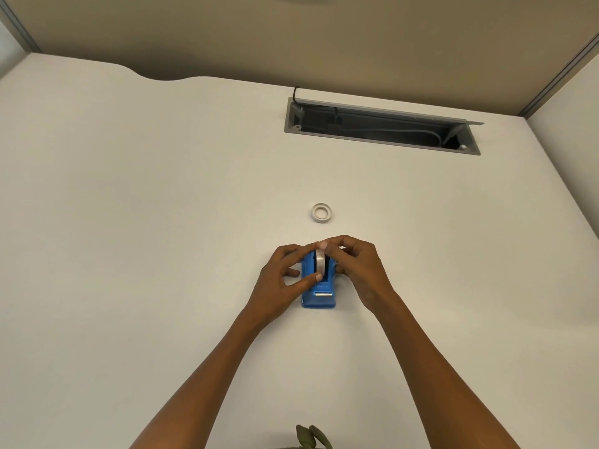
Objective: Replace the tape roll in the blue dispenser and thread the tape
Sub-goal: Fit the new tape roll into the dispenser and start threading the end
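**Roll seated on edge, cutter end toward me**

The blue dispenser [319,283] sits on the counter [162,222] straight ahead, its long axis running 12 to 6, with the metal cutter bar at the 6 o'clock end, nearest my body. The tape roll [320,261] stands on edge in the cradle at the 12 o'clock half, its band facing me.

My left hand [282,280] comes in from 9 o'clock: fingers curled over the dispenser's left flank, thumb laid across to the lower front of the roll. My right hand [356,267] comes in from 3 o'clock, fingers bent over the top of the roll, where they meet my left fingertips at the 12 o'clock crest. Both hands are clasping the roll and housing; neither is free. Whether a loose tape end is pinched there, I cannot tell.

I judge the next move turns on that axis: the free end must be drawn from the roll's crest down toward 6 o'clock to the cutter. My right hand sits nearer the crest; my left seems better placed to steady.

A second, flat ring [322,213] lies on the counter at 12 o'clock, well apart, probably the spent core.
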`<state>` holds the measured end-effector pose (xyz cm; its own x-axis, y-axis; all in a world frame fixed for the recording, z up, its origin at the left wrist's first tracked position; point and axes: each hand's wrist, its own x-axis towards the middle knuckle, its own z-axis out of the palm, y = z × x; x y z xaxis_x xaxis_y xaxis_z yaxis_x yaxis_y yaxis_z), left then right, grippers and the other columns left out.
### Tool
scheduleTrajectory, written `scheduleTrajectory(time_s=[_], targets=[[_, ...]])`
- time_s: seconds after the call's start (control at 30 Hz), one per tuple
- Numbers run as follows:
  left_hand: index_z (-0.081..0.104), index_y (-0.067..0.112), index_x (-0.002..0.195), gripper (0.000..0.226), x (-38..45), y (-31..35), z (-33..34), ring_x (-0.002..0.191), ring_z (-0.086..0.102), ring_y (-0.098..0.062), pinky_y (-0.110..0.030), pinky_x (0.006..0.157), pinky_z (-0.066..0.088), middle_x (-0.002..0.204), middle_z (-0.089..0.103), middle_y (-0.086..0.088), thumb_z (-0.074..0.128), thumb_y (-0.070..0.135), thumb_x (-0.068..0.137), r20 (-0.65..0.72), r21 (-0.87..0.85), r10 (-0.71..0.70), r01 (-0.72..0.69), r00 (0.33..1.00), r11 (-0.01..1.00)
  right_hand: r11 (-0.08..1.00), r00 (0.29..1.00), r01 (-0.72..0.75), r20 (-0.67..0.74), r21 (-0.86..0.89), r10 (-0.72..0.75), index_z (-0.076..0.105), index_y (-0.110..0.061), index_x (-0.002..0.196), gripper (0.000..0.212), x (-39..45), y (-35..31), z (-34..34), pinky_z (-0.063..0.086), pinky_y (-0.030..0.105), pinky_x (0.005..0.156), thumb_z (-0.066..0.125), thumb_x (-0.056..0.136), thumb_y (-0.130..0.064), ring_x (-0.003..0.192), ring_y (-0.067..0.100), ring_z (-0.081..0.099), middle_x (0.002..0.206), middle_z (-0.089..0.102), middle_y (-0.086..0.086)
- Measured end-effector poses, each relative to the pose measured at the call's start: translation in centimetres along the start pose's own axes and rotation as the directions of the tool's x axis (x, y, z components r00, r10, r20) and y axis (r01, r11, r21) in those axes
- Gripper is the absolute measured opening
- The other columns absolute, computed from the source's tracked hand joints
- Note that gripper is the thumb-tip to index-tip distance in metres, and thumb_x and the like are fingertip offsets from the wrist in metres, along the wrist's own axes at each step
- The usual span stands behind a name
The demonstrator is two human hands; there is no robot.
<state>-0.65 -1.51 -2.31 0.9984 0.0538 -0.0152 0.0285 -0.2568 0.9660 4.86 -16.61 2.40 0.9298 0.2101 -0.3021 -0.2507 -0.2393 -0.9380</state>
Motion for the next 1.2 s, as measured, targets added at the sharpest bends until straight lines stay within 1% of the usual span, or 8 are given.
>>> scheduleTrajectory(time_s=[0.17, 0.27, 0.37, 0.47, 0.73, 0.93, 1.03, 1.2], targets=[[0.048, 0.041, 0.12, 0.047, 0.0, -0.1, 0.0, 0.108, 0.053, -0.004, -0.013, 0.081, 0.049, 0.12, 0.051, 0.008, 0.069, 0.029, 0.08, -0.003, 0.005, 0.014, -0.014, 1.0, 1.0, 0.996, 0.998, 0.049, 0.052, -0.078, -0.045, 0.069, -0.015, 0.093, 0.016, -0.2, 0.1, -0.3, 0.049, 0.027, 0.074, 0.072, 0.077, -0.014, 0.077, 0.012, 0.053, 0.096, 0.068, -0.001], [0.047, 0.043, 0.119, 0.048, 0.0, 0.1, -0.1, 0.109, 0.053, -0.004, -0.015, 0.082, 0.049, 0.121, 0.051, 0.008, 0.07, 0.027, 0.08, 0.003, -0.006, 0.011, -0.011, 1.0, 1.0, 1.0, 0.999, 0.007, 0.034, -0.029, -0.006, 0.069, -0.012, 0.089, 0.015, 0.0, -0.3, 0.0, 0.049, 0.029, 0.071, 0.074, 0.075, -0.01, 0.074, 0.015, 0.052, 0.094, 0.069, 0.011], [0.046, 0.043, 0.119, 0.048, 0.1, 0.1, -0.1, 0.109, 0.053, -0.004, -0.014, 0.081, 0.049, 0.122, 0.05, 0.007, 0.069, 0.026, 0.08, 0.01, -0.005, 0.012, -0.012, 1.0, 1.0, 0.999, 0.999, -0.031, 0.034, 0.017, 0.03, 0.07, -0.012, 0.083, 0.011, 0.2, -0.5, 0.1, 0.048, 0.031, 0.071, 0.075, 0.074, -0.01, 0.071, 0.016, 0.054, 0.086, 0.069, 0.011], [0.046, 0.04, 0.121, 0.049, 0.0, 0.0, -0.1, 0.11, 0.053, -0.006, -0.015, 0.082, 0.049, 0.122, 0.05, 0.006, 0.069, 0.026, 0.08, 0.012, -0.01, 0.005, -0.005, 1.0, 1.0, 0.998, 0.999, -0.046, 0.029, 0.044, 0.045, 0.07, -0.015, 0.076, 0.007, 0.4, -0.6, 0.2, 0.046, 0.028, 0.068, 0.075, 0.073, -0.012, 0.068, 0.014, 0.055, 0.076, 0.068, 0.006], [0.043, 0.05, 0.115, 0.05, 0.1, 0.1, -0.1, 0.107, 0.052, 0.002, -0.011, 0.079, 0.048, 0.12, 0.049, 0.009, 0.07, 0.026, 0.08, 0.01, -0.021, -0.01, 0.01, 1.0, 1.0, 0.995, 0.998, -0.062, -0.002, 0.074, 0.062, 0.071, -0.017, 0.071, 0.006, 0.7, -0.5, 0.5, 0.043, 0.02, 0.059, 0.076, 0.073, -0.015, 0.057, 0.005, 0.056, 0.063, 0.067, -0.003], [0.046, 0.04, 0.12, 0.049, 0.1, 0.1, -0.1, 0.108, 0.053, -0.004, -0.014, 0.081, 0.05, 0.12, 0.05, 0.007, 0.07, 0.027, 0.079, 0.007, -0.017, -0.014, 0.014, 1.0, 1.0, 0.996, 0.999, -0.034, 0.039, 0.077, 0.031, 0.071, -0.016, 0.081, 0.005, 0.5, -0.1, 0.0, 0.049, 0.035, 0.074, 0.069, 0.081, -0.02, 0.082, 0.02, 0.06, 0.083, 0.07, 0.003], [0.046, 0.042, 0.119, 0.049, 0.1, 0.1, -0.1, 0.107, 0.053, -0.003, -0.012, 0.079, 0.049, 0.12, 0.05, 0.009, 0.071, 0.026, 0.079, 0.007, -0.021, -0.019, 0.019, 1.0, 1.0, 1.0, 0.993, 0.007, 0.115, 0.028, -0.011, 0.07, -0.018, 0.087, 0.009, 0.3, 0.2, -0.6, 0.05, 0.034, 0.076, 0.071, 0.079, -0.015, 0.08, 0.02, 0.056, 0.087, 0.069, 0.002], [0.049, 0.043, 0.117, 0.049, 0.0, 0.4, -0.2, 0.107, 0.054, -0.004, -0.013, 0.08, 0.049, 0.118, 0.051, 0.011, 0.073, 0.027, 0.077, 0.013, -0.045, -0.029, 0.03, 0.999, 0.999, 0.999, 0.993, 0.036, 0.115, 0.025, -0.039, 0.07, -0.02, 0.088, 0.018, 0.4, 0.5, -0.6, 0.049, 0.032, 0.076, 0.075, 0.073, -0.01, 0.076, 0.013, 0.051, 0.09, 0.069, -0.005]])
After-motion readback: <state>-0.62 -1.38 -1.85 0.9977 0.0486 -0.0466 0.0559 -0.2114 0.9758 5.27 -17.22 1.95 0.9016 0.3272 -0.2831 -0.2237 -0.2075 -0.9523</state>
